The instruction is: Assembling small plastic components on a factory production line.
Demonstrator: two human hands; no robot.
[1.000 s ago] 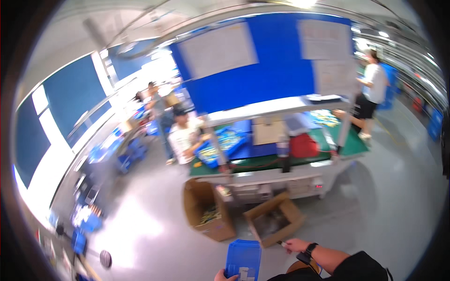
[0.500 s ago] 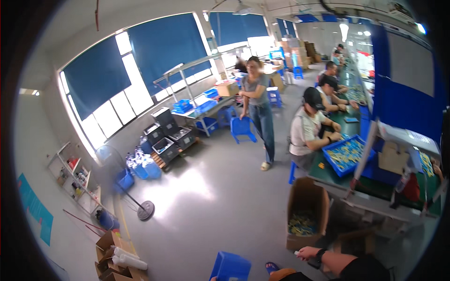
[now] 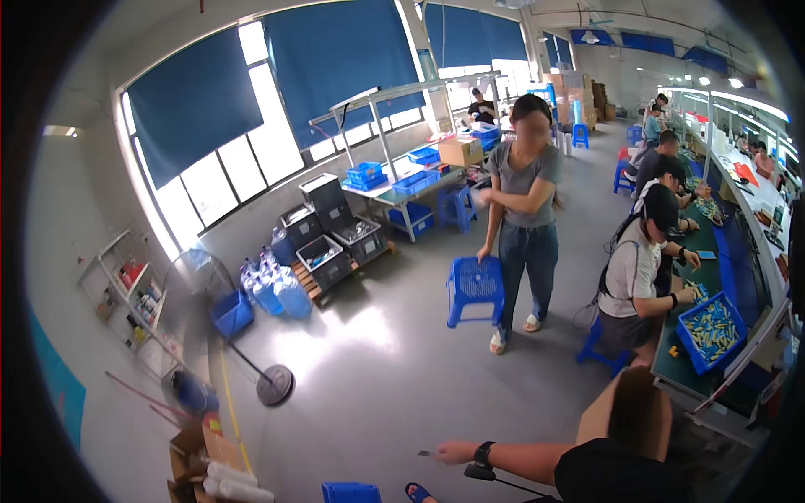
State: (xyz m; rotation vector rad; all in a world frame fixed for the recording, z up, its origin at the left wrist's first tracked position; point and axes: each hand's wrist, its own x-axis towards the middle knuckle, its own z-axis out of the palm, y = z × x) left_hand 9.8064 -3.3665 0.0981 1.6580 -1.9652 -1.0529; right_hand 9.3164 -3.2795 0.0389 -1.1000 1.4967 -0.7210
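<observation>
My right hand point(image 3: 457, 452) reaches out at the lower middle, the forearm coming in from the lower right, with a dark watch on the wrist. Its closed fingers hold a small thin flat piece point(image 3: 426, 453), too small to name. My left hand is not in view. At the bottom edge, left of my foot point(image 3: 417, 492), part of a blue plastic box-like thing point(image 3: 350, 492) shows. Just beyond my right forearm stands an open cardboard box point(image 3: 625, 411).
Ahead, a person point(image 3: 524, 189) grips a blue stool point(image 3: 475, 289). Seated workers line a green bench point(image 3: 671, 356) at right, where a blue tray point(image 3: 711, 360) holds small yellow and blue parts. A fan point(image 3: 275, 385), black crates point(image 3: 323, 260) and cartons point(image 3: 189, 457) stand left.
My view has swung right. My right hand has moved left, away from the cardboard box, still holding the small piece. The person with the stool appears nearer. The blue box-like thing shows less.
</observation>
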